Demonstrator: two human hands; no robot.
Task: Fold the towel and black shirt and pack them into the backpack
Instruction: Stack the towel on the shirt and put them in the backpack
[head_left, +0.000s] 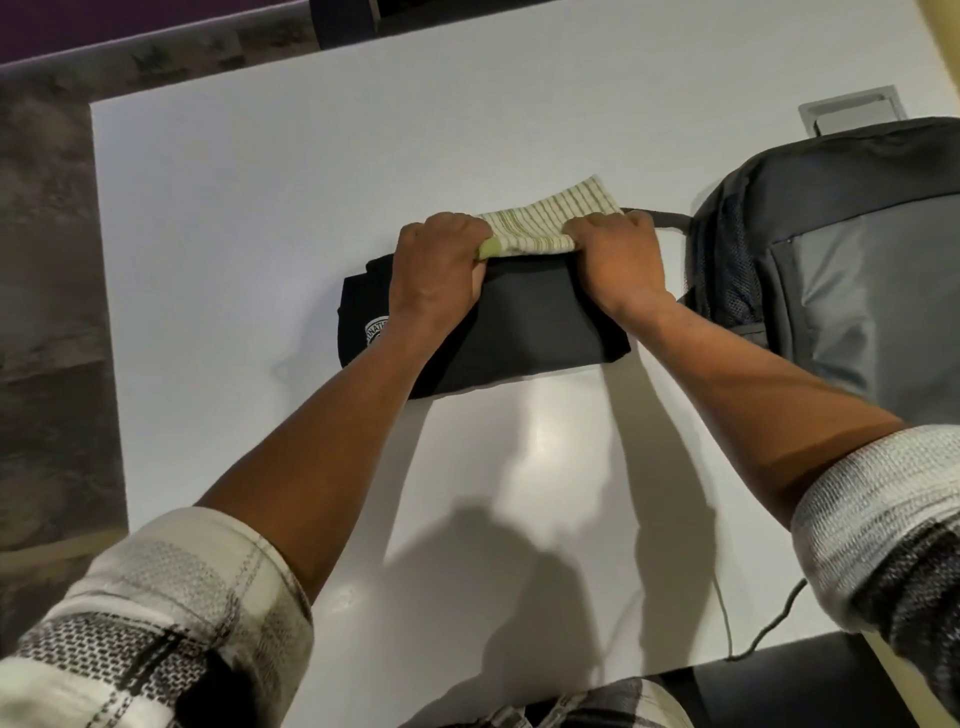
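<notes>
Both the left hand (439, 260) and right hand (615, 254) grip the folded towel (550, 221) at the far edge of the folded shirt (524, 317). Folding looks finished; next, I think, lift the pile together into the backpack (841, 260).

The folded shirt (524, 332) lies near the middle of the counter (234, 218), its long side running left to right. The folded towel (545, 223) sits at the shirt's far edge, partly on it and reaching beyond it. The left hand (441, 270) grips the towel's left end and the right hand (618, 260) its right end, both lying over the shirt's far part. The backpack (841, 270) lies on the counter just right of the shirt, its strap (657, 218) reaching left to the towel's right end. A recessed plate (852, 114) sits in the counter behind the backpack. A cable (727, 623) lies on the counter's near right part
</notes>
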